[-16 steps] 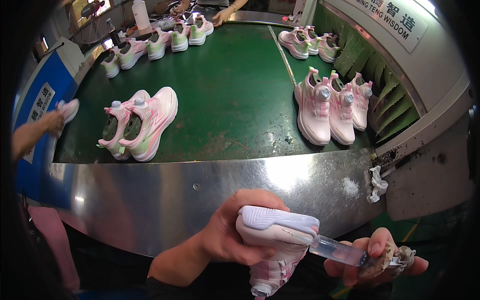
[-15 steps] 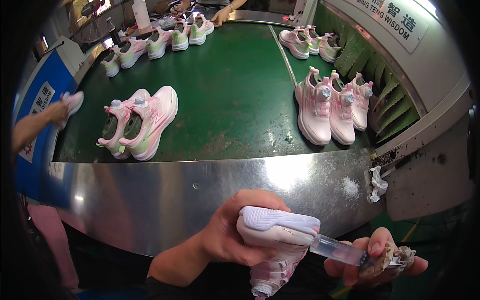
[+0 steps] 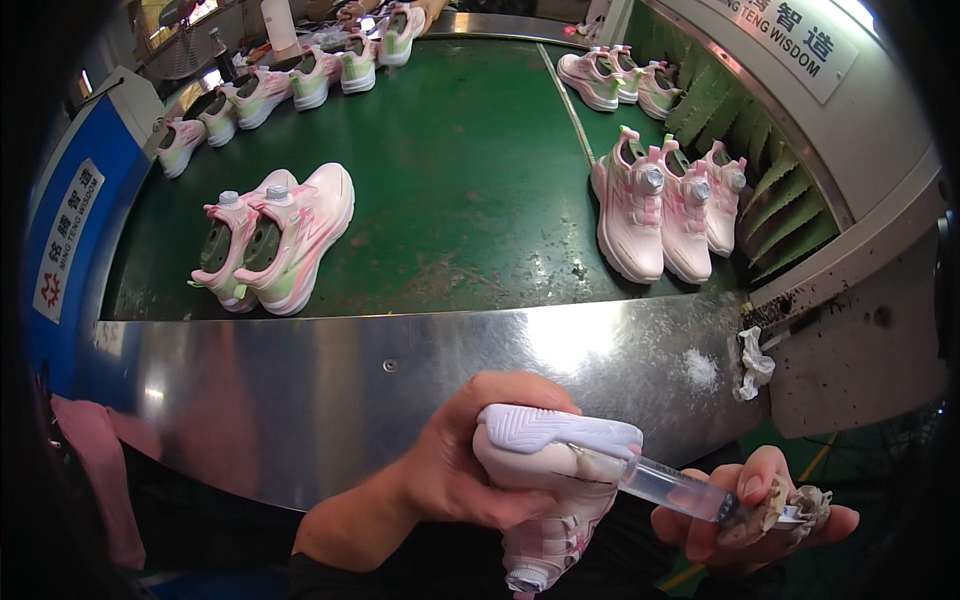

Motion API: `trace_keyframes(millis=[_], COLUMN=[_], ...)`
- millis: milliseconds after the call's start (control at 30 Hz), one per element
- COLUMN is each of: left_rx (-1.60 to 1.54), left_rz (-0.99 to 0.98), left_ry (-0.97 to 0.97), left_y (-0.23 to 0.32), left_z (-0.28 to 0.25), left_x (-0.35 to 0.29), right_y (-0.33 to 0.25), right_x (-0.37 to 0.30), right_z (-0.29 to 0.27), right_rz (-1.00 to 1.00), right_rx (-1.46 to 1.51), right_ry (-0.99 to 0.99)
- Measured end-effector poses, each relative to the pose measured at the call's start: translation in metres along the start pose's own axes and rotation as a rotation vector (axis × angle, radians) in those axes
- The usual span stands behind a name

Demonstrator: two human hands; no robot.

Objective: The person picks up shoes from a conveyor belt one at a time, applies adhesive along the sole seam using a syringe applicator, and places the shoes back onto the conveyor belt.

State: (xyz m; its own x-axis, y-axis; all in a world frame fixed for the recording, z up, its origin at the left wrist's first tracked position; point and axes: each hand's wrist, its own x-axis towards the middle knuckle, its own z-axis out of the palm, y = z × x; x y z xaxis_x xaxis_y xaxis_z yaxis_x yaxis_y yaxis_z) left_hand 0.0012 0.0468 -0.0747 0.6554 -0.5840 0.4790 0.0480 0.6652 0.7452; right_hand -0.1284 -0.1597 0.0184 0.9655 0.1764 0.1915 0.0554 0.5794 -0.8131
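My left hand (image 3: pixel 455 455) is closed around a pink and white sneaker (image 3: pixel 545 470), turned on its side with the white sole up and the dial closure hanging low. In my right hand (image 3: pixel 735 510) is a clear syringe (image 3: pixel 672 490) with a dark plunger tip, partly filled with clear liquid. The syringe's front end meets the seam between sole and upper; the exact contact is hidden by the shoe. A crumpled, stained wrapping (image 3: pixel 775 515) sits around the plunger end, between my right fingers.
A steel ledge (image 3: pixel 300 390) borders the green conveyor belt (image 3: pixel 450 170). Two pink sneakers (image 3: pixel 310 240) stand left, three more (image 3: pixel 665 215) right, with others (image 3: pixel 310 75) along the far edges. A white crumpled tissue (image 3: pixel 754 365) lies at the ledge's right. A co-worker's hand (image 3: pixel 430 12) holds a far shoe.
A co-worker's hand on the left has set a shoe on the belt and left view. At the back another lifts a shoe. My syringe has shifted slightly along the sole seam.
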Motion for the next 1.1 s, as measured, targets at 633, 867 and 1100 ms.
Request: trace_keyframes(millis=[633,867,1100], left_rx=[-0.191,-0.136,-0.142], left_rz=[-0.062,-0.262,-0.314], left_ry=[0.236,0.460,0.349], left_y=[0.000,0.000,-0.015], left_z=[-0.006,-0.006,-0.023], left_x=[0.010,0.010,0.009], right_y=[0.034,0.048,0.055], right_x=[-0.020,-0.034,-0.051], right_z=[-0.032,-0.046,-0.054], right_rz=[-0.110,-0.067,-0.013], right_rx=[0.244,0.270,0.170], right_ry=[-0.034,0.008,0.045])
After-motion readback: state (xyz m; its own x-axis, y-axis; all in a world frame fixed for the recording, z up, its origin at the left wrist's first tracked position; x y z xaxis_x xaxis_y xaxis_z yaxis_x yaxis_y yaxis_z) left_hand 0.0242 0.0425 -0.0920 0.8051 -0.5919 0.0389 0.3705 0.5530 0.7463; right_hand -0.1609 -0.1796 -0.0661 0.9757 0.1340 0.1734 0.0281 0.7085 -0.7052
